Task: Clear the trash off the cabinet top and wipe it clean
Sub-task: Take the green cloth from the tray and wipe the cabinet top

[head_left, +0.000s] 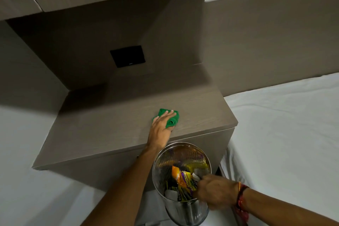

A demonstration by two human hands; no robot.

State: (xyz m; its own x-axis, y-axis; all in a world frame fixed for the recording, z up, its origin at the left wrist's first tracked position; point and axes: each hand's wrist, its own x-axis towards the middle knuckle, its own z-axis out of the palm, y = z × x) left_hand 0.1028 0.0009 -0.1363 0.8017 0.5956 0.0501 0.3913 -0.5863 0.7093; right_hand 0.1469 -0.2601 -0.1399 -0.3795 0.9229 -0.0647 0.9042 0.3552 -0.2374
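Cloth (167, 118) is seen as bright green. Cabinet top (113, 126) is shown in grey-brown wood grain. Bin (183, 180) is rendered in shiny silver metal with a perforated dot pattern. Wrappers (181, 178) are noted as orange, yellow and purple. Bed sheet (284, 134) is white. Wall plate (127, 56) is black. Wrist thread (241, 198) is red.
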